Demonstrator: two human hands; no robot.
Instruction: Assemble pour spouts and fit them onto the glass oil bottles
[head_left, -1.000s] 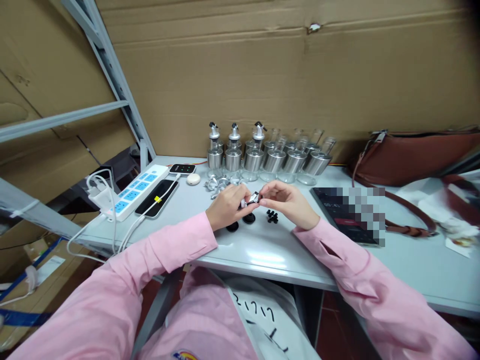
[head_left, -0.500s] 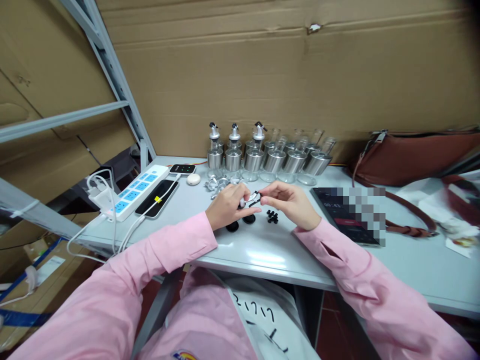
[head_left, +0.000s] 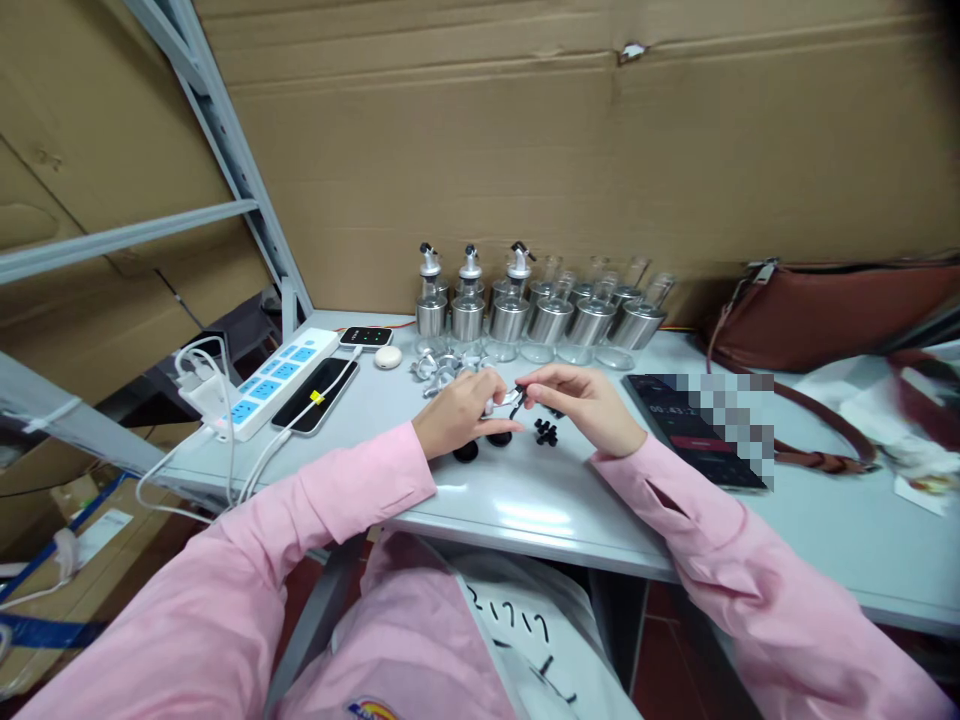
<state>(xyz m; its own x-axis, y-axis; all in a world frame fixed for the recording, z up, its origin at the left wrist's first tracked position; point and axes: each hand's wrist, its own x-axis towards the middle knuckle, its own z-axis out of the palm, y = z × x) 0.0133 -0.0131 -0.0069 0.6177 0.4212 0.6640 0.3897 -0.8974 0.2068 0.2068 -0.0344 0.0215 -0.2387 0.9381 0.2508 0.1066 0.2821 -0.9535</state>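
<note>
My left hand [head_left: 463,408] is closed around a silver-grey pour spout [head_left: 507,400], whose narrow end points to the right. A small black flap piece [head_left: 518,400] is pinched between the thumb and fingertips of my right hand [head_left: 585,402], right at the spout's tip; whether the two are joined I cannot tell. Below my left hand lie round black stoppers [head_left: 466,452], partly covered by it. A little heap of small black parts [head_left: 546,432] sits under my right hand. Several loose silver spout pieces [head_left: 435,368] lie just behind my left hand.
Steel-clad glass bottles [head_left: 551,322] stand along the back, three topped with pour spouts [head_left: 470,263]. On the left are a power strip [head_left: 281,378], a cabled phone [head_left: 315,397] and a round white case [head_left: 388,357]. A dark tablet [head_left: 675,425] and a brown bag [head_left: 832,310] lie right.
The black piece in my right fingers has tilted more upright and shifted slightly right at the spout's tip. My left hand stays almost in place.
</note>
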